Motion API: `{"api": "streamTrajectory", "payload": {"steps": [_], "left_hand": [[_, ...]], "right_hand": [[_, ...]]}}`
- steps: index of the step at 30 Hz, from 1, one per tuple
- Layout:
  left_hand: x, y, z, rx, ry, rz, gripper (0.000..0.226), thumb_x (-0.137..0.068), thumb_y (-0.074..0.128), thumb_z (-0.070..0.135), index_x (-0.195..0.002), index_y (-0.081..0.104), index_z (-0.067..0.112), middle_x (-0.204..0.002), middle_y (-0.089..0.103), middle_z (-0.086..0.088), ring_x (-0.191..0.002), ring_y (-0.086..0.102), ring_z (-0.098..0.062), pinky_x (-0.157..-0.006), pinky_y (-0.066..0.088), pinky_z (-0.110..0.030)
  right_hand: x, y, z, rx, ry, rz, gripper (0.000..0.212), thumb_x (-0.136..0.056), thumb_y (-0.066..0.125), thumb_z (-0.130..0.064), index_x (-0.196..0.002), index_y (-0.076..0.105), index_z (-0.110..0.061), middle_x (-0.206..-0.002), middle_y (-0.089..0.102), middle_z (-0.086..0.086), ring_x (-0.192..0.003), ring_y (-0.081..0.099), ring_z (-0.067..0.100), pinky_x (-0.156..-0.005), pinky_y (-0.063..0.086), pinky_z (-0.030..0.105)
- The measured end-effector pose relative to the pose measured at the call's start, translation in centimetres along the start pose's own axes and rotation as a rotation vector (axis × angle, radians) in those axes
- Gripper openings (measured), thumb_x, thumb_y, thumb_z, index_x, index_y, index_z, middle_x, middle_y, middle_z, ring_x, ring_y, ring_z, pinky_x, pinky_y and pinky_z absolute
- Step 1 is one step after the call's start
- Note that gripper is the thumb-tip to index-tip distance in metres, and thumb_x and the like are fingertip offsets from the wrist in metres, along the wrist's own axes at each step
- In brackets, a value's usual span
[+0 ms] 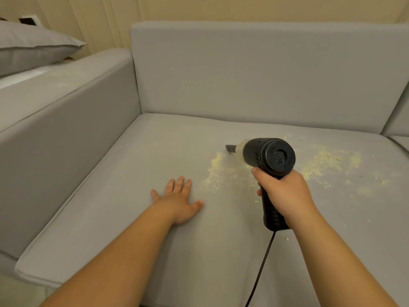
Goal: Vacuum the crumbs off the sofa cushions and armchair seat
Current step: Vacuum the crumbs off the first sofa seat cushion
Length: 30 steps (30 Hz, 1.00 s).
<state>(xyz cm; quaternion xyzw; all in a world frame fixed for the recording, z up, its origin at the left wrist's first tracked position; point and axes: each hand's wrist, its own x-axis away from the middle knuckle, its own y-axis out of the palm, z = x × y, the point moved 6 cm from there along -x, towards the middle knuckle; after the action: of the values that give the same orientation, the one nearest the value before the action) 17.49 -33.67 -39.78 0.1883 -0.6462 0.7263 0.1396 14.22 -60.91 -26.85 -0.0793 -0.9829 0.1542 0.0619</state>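
Grey sofa cushion [137, 185] carries crumbs [223, 169]; the right hand [285, 196] grips a black unmarked vacuum [270, 158], the left hand [179, 200] rests spread flat.

black vacuum [269, 157] nozzle at crumbs [218, 168]

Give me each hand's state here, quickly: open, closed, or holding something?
Left hand: open, fingers spread, resting flat on the seat cushion.
Right hand: closed around the handle of the handheld vacuum.
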Motion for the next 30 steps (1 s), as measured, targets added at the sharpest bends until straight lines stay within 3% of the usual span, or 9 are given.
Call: {"api": "streamTrajectory", "payload": {"steps": [6, 14, 20, 25, 30], "left_hand": [[-0.2, -0.1, -0.4, 0.017, 0.003, 0.0, 0.089, -0.096, 0.025, 0.08, -0.164, -0.012, 0.036, -0.17, -0.023, 0.013, -0.158, -0.017, -0.016, -0.119, -0.002, -0.073], [-0.4, 0.0, -0.4, 0.015, 0.002, -0.001, 0.089, -0.095, 0.025, 0.081, -0.164, -0.012, 0.037, -0.17, -0.023, 0.013, -0.158, -0.018, -0.018, -0.12, -0.002, -0.072], [-0.5, 0.0, -0.4, 0.014, 0.008, 0.003, 0.089, -0.095, 0.025, 0.081, -0.164, -0.011, 0.037, -0.171, -0.021, 0.013, -0.158, -0.016, -0.018, -0.12, -0.001, -0.071], [-0.5, 0.1, -0.4, 0.016, 0.008, 0.005, 0.089, -0.095, 0.025, 0.081, -0.164, -0.011, 0.038, -0.17, -0.022, 0.013, -0.158, -0.016, -0.017, -0.12, -0.001, -0.071], [-0.7, 0.2, -0.7, 0.021, 0.006, 0.012, 0.089, -0.094, 0.025, 0.082, -0.164, -0.01, 0.039, -0.171, -0.021, 0.014, -0.158, -0.016, -0.017, -0.12, -0.002, -0.07]], "right_hand": [[0.5, 0.3, -0.2, -0.008, 0.021, -0.037, 0.015, -0.089, 0.077, -0.036, -0.09, 0.073, -0.022, -0.071, 0.075, 0.002, -0.081, 0.077, 0.028, -0.08, 0.062, 0.048], [1.6, -0.4, -0.7, 0.042, 0.034, -0.059, 0.019, -0.089, 0.077, -0.033, -0.09, 0.073, -0.015, -0.079, 0.076, 0.009, -0.072, 0.077, 0.022, -0.078, 0.061, 0.044], [2.0, -1.2, -1.2, 0.077, 0.004, 0.036, 0.014, -0.088, 0.076, -0.036, -0.087, 0.071, -0.023, -0.074, 0.075, 0.004, -0.076, 0.076, 0.023, -0.077, 0.06, 0.04], [2.4, -0.8, -1.2, 0.033, 0.046, -0.033, 0.015, -0.089, 0.077, -0.034, -0.092, 0.073, -0.02, -0.085, 0.076, 0.01, -0.069, 0.077, 0.016, -0.076, 0.062, 0.043], [3.0, -0.7, -1.9, 0.018, 0.051, -0.063, 0.018, -0.089, 0.077, -0.036, -0.092, 0.073, -0.018, -0.084, 0.076, 0.009, -0.067, 0.076, 0.014, -0.077, 0.062, 0.043]]}}
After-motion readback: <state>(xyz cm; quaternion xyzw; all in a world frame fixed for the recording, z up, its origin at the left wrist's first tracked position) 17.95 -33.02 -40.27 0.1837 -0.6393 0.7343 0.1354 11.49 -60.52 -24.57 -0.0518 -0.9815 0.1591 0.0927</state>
